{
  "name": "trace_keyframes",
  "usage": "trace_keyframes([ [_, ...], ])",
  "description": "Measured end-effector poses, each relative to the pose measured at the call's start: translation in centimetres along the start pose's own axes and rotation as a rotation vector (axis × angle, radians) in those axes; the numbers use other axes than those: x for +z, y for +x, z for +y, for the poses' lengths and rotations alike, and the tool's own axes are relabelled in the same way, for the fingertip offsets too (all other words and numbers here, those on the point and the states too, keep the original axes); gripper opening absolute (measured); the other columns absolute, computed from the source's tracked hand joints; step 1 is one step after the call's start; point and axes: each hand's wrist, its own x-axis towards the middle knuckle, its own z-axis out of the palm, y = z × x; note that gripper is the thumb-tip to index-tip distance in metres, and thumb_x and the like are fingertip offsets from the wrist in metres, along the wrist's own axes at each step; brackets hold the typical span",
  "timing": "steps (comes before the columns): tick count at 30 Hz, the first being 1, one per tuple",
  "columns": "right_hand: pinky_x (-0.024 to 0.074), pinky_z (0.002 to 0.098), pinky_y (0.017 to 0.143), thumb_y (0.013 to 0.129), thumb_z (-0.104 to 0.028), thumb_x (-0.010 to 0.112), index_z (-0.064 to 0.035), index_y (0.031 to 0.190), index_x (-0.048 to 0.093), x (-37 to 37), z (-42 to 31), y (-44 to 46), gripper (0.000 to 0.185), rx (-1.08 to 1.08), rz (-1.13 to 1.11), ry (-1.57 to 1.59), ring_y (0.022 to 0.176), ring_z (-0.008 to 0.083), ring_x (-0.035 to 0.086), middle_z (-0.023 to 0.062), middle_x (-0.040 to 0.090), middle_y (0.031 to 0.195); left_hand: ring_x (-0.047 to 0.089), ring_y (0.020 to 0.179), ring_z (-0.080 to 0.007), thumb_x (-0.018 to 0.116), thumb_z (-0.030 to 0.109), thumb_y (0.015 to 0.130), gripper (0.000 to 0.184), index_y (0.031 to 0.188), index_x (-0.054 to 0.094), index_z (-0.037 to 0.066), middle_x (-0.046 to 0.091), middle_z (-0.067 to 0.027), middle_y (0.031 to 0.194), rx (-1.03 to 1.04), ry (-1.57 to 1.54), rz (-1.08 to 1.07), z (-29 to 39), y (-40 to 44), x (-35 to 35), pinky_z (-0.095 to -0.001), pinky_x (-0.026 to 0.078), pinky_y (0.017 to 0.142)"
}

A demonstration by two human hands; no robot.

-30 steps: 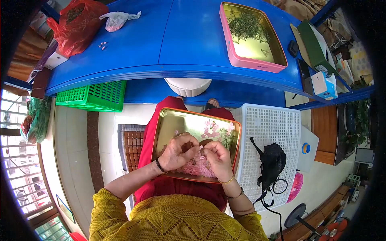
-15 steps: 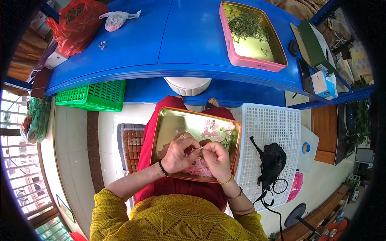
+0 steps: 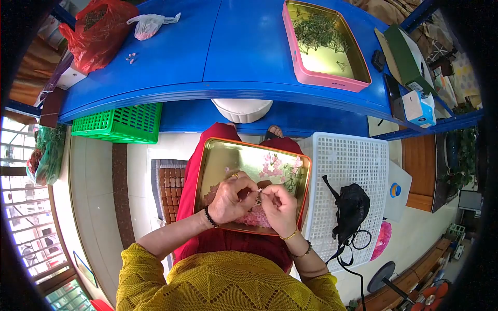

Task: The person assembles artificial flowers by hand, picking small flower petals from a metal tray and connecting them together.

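On my lap rests a gold-coloured tin tray (image 3: 220, 155) with an orange rim. Small pink blossoms (image 3: 254, 217) lie heaped along its near side, and pink flower sprigs (image 3: 271, 165) with green stems lie at the far right. My left hand (image 3: 233, 198) is closed in a pinch above the tray. Fingertip to fingertip with it, my right hand (image 3: 280, 208) pinches too. A tiny pale bit, perhaps part of a flower, shows between them; the fingers hide most of it.
A blue table (image 3: 249, 46) ahead carries a pink tin (image 3: 332, 83) of green stems, a red bag (image 3: 98, 41) and a small white bag (image 3: 150, 26). At right stands a white plastic crate (image 3: 332, 150) with a black bag (image 3: 353, 207) on top. A green crate (image 3: 119, 124) sits below the table.
Both hands stay almost in place, fingertips still together. The pale strand stretched between them before is now shorter and more hidden by the fingers.
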Motion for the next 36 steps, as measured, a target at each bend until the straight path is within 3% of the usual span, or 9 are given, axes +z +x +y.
trace_keyframes([
  [9,0.0389,0.0185,0.052,0.081,0.003,0.066,-0.0006,0.089,0.063,0.4,-0.4,0.2,0.009,-0.089,0.038,-0.065,0.059,0.0018,0.047,-0.0034,0.056,0.066,0.059,0.067,-0.0219,0.066,-0.004,0.074,0.011,0.083,0.062,0.001,0.060,-0.0109,0.078,0.024,0.032,-0.019,-0.2,-0.1,-0.2,-0.0294,0.045,0.057],
  [18,0.0379,0.0191,0.051,0.081,0.002,0.066,-0.0010,0.085,0.063,0.3,-0.3,0.3,0.006,-0.103,0.011,-0.106,0.057,0.0018,0.046,-0.0032,0.054,0.065,0.061,0.079,-0.0297,0.065,-0.005,0.074,0.017,0.089,0.059,0.003,0.059,-0.0130,0.084,0.154,0.149,-0.138,0.2,0.5,-1.1,-0.0351,0.050,0.066],
  [24,0.0372,0.0175,0.051,0.081,0.002,0.065,0.0000,0.084,0.062,0.4,0.3,0.0,0.005,-0.033,-0.021,-0.046,0.058,-0.0001,0.045,-0.0052,0.054,0.066,0.061,0.075,-0.0307,0.066,-0.005,0.074,0.024,0.096,0.059,0.003,0.060,-0.0125,0.085,0.094,0.157,-0.150,0.3,0.5,-1.4,-0.0368,0.051,0.065],
  [30,0.0377,0.0172,0.051,0.085,0.000,0.064,-0.0002,0.087,0.063,0.0,-0.2,0.1,0.002,0.150,-0.089,0.122,0.059,0.0000,0.047,-0.0050,0.056,0.067,0.064,0.080,-0.0322,0.069,-0.002,0.071,0.035,0.105,0.061,0.004,0.062,-0.0132,0.090,0.217,0.280,-0.164,0.2,0.2,-1.3,-0.0371,0.053,0.066],
  [36,0.0403,0.0181,0.050,0.089,-0.003,0.060,0.0000,0.089,0.063,-0.4,0.5,0.2,0.004,0.243,-0.133,0.175,0.057,0.0026,0.052,-0.0030,0.058,0.068,0.064,0.078,-0.0304,0.070,-0.001,0.070,0.028,0.097,0.064,0.003,0.062,-0.0129,0.089,0.238,0.269,-0.112,0.2,0.3,-1.1,-0.0376,0.053,0.066],
])
